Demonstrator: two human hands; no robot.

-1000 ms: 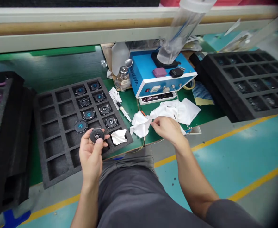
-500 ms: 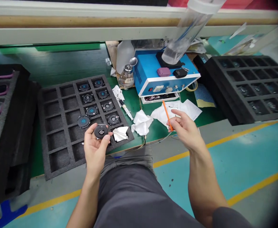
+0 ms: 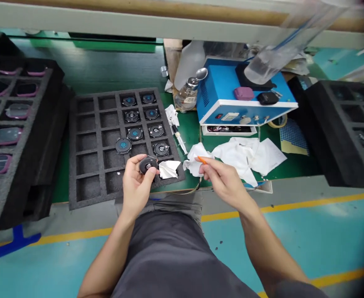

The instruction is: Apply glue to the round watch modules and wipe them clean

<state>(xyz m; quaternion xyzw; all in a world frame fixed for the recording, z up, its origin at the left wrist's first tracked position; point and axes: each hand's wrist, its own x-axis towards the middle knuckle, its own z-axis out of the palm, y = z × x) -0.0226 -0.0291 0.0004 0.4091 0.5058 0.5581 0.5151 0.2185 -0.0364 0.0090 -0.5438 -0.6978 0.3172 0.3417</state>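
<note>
The left hand [image 3: 136, 186] pinches a round black part [image 3: 147, 165] over the dark tray [image 3: 98, 142]. The right hand [image 3: 224, 183] has its fingers closed on an orange stick [image 3: 203, 160], near a crumpled white cloth [image 3: 196, 150].

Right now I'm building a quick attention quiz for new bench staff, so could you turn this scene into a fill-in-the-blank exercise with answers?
The dark device in the left hand has a ____ outline.
The right hand grips a thin stick coloured ____.
The foam tray nearest the left hand is ____ cells wide.
The boxy machine has a casing that is mainly ____.

Missing words: round; orange; four; blue
</note>
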